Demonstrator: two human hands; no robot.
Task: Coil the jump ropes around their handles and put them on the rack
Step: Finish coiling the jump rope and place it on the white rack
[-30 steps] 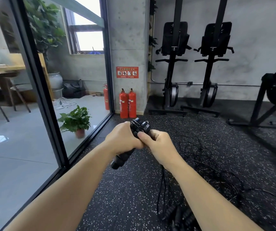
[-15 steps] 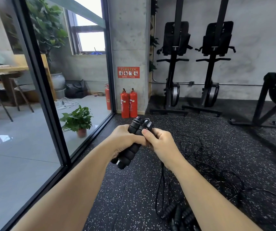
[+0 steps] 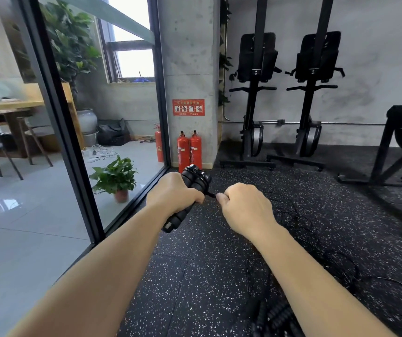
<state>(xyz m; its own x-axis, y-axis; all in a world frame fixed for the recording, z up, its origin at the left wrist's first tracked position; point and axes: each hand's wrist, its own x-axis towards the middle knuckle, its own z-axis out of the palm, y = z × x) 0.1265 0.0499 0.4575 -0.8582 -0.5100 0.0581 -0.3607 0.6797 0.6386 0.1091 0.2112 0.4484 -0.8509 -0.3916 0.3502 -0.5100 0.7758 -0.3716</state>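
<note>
Left hand grips the pair of black handles side by side, in mid-air over the rubber floor. Long axis: butt ends low and toward the person, cord ends up and away.

Right hand, just beside them on the right, pinches the cord, which runs short and taut between the hands. The next wrap would go crosswise round the handles, right hand leading (my judgement).

Slack cord trails over the floor to the right. More ropes lie at its near edge. No rack or container identifiable.
</note>
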